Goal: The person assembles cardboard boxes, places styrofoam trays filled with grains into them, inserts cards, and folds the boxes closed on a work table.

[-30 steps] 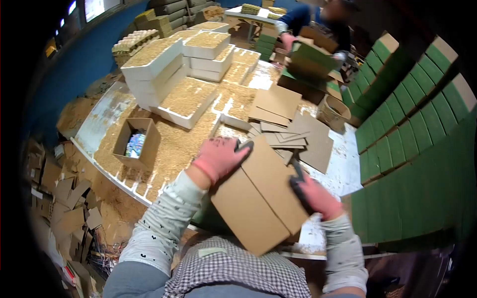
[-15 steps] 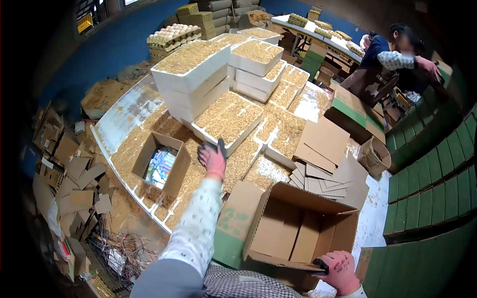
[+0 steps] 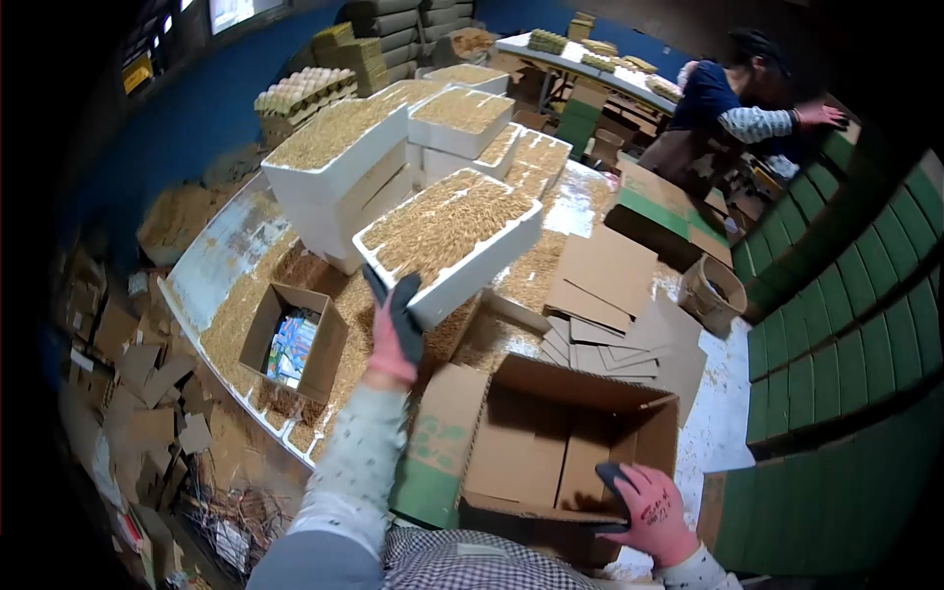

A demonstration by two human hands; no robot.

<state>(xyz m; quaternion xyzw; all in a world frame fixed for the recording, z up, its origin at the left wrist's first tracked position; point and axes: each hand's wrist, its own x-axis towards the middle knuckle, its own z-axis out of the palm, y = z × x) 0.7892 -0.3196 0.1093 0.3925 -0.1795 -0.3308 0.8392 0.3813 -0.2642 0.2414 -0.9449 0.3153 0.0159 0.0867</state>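
My left hand (image 3: pixel 396 324), in a pink and black glove, grips the near left corner of a white foam box (image 3: pixel 482 258) filled with tan grain-like material. That box is tilted, its near end raised. My right hand (image 3: pixel 644 506), gloved the same way, holds the near right wall of an open brown carton (image 3: pixel 521 447), thumb inside and the other fingers partly hidden. The carton looks empty and stands before me. A green and brown carton (image 3: pixel 433 447) lies at its left.
A small carton (image 3: pixel 329 349) with colourful packets stands left. Stacked foam boxes (image 3: pixel 334 197), flat cardboard (image 3: pixel 600 280) and a bucket (image 3: pixel 713 293) lie beyond. Green cartons (image 3: pixel 836 344) line the right. A co-worker (image 3: pixel 723 108) reaches over cartons at the back right.
My left hand has gone from open to gripping the foam box, which has risen and tilted. The right hand stays at the carton's wall. The whole view has shifted slightly.
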